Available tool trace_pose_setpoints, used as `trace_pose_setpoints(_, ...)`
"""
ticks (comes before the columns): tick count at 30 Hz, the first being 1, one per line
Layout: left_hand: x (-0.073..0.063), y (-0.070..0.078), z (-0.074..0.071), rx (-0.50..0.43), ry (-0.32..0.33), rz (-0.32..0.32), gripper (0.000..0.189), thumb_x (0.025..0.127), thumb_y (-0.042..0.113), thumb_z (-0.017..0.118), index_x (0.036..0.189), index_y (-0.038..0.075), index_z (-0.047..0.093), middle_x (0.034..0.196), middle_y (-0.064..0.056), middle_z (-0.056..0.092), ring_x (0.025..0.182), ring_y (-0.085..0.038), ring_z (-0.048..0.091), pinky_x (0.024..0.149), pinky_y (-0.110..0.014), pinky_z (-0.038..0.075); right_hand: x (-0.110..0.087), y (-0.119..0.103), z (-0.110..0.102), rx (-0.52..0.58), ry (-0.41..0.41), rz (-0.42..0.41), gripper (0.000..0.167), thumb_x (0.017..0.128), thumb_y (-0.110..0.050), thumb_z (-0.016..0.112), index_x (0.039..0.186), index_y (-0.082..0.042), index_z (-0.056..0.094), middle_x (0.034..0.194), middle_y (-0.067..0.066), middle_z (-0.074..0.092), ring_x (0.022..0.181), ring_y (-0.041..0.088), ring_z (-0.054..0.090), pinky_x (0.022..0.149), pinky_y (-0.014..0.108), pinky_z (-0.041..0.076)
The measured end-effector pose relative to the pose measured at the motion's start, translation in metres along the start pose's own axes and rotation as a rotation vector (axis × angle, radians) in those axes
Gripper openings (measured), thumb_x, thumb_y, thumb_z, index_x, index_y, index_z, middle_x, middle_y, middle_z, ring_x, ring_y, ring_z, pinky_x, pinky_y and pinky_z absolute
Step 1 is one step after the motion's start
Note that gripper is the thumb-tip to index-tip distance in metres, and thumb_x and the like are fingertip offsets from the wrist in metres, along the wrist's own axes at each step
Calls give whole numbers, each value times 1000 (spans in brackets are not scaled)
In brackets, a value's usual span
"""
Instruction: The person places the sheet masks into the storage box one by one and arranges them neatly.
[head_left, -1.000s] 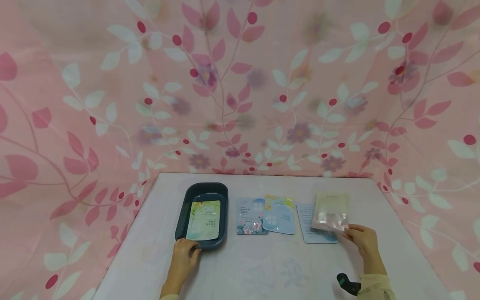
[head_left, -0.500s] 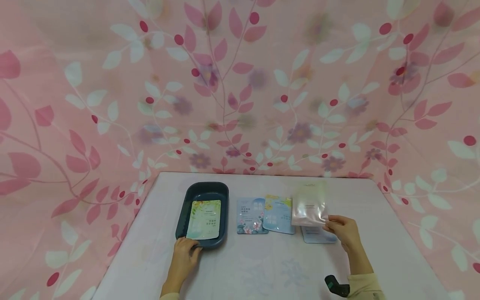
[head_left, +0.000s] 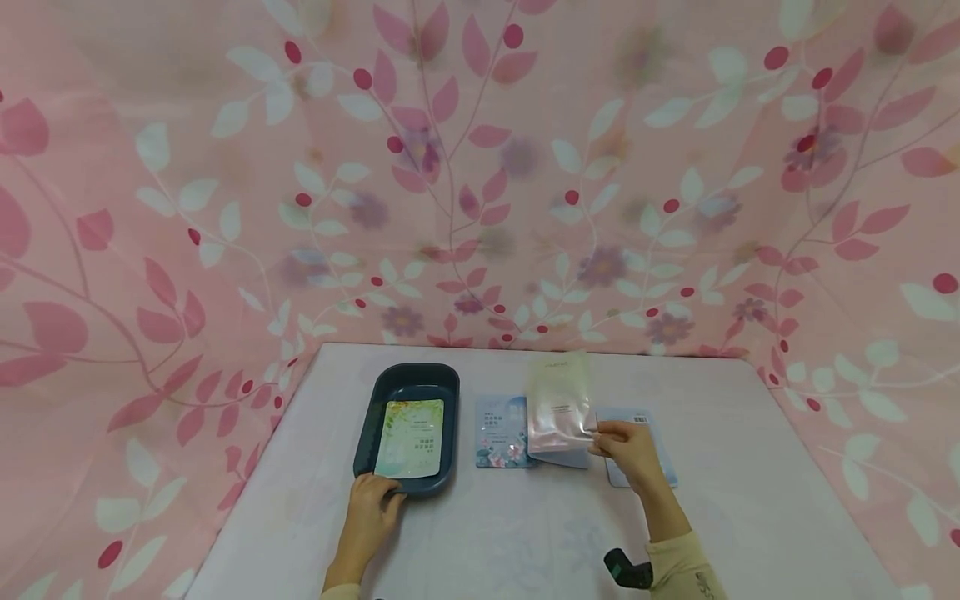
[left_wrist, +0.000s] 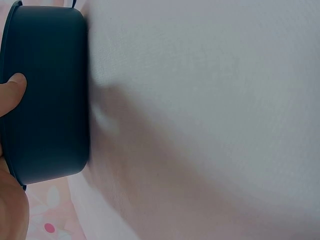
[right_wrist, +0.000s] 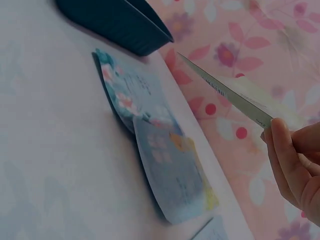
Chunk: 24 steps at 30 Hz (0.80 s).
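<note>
My right hand (head_left: 630, 452) pinches the lower right corner of a pale yellow-to-pink sheet mask packet (head_left: 559, 404). In the right wrist view this packet (right_wrist: 225, 94) is raised above the table, seen nearly edge-on. Below it lies a blue-and-yellow packet (right_wrist: 172, 172), mostly covered in the head view. Left of that is a blue floral packet (head_left: 501, 432). A dark teal tray (head_left: 416, 382) holds a green packet (head_left: 410, 439). My left hand (head_left: 371, 504) grips the tray's near rim, its thumb (left_wrist: 17, 85) against the outer wall.
Another light blue packet (head_left: 654, 446) lies face down on the white tablecloth (head_left: 510, 533), partly behind my right hand. A pink floral cloth (head_left: 480, 208) rises at the back and sides. A black wrist device (head_left: 628, 570) sticks out from my right sleeve.
My right hand has carried the pale packet leftward, from over the light blue packet to over the blue-and-yellow one. My left hand and the tray have stayed in place.
</note>
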<state>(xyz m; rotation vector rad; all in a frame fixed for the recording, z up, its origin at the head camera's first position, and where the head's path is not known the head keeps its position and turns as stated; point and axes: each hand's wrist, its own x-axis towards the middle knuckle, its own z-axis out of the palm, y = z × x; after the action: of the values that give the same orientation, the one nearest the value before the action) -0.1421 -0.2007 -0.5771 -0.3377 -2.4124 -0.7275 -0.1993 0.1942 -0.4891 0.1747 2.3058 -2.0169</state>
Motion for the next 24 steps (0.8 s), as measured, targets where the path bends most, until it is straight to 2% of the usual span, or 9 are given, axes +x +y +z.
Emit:
trace_pose_setpoints(10,1,0,0,2,16,16,27,55,-8,83,70,6,66,68,1,65,68,-15,58,81,-40,41,4,-5,52,50,-44,-11,26,83,13,56,108,21,55,85,25,67,66,19,68,66,26,56)
trace_pose_setpoints(24,0,1,1,4,19,2,27,54,-9,83,70,6,66,67,0,64,67,-15,58,80,-41,42,6,-5,101,110,-181,-61,25,83,14,54,106,24,54,87,31,64,69,27,68,67,34,56)
